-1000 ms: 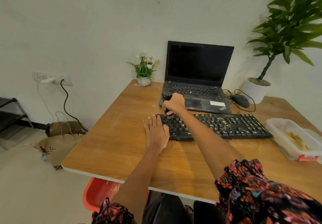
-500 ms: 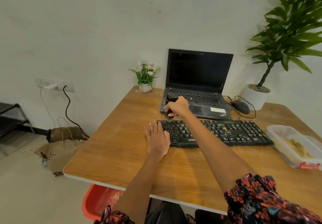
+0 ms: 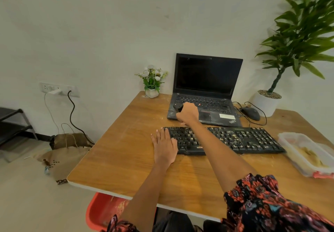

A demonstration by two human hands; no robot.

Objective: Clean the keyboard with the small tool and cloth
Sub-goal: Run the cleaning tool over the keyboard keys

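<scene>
A person is sitting at a wooden table [image 3: 126,159], seen from a head camera looking down. In the centre of the frame a black keyboard [image 3: 235,139] is lying flat, its keys speckled with pale crumbs toward the middle. The left hand [image 3: 164,147] is lying flat and open, fingers straight, palm on the table with its fingers just touching the keyboard's left end. The right hand [image 3: 188,113] is reaching past the keyboard, above centre, fingers curled around a small dark tool [image 3: 178,107], hovering over the front left corner of an open laptop [image 3: 207,91]. No cloth is showing anywhere in the frame.

At the right edge a clear plastic container [image 3: 307,152] is sitting near the keyboard's right end. A mouse [image 3: 251,113] with loose cable is lying beside the laptop.

Likely risks: sweeping crumbs toward the laptop's own keys, or the forearm crossing over the keyboard and pressing debris deeper between keys.
</scene>
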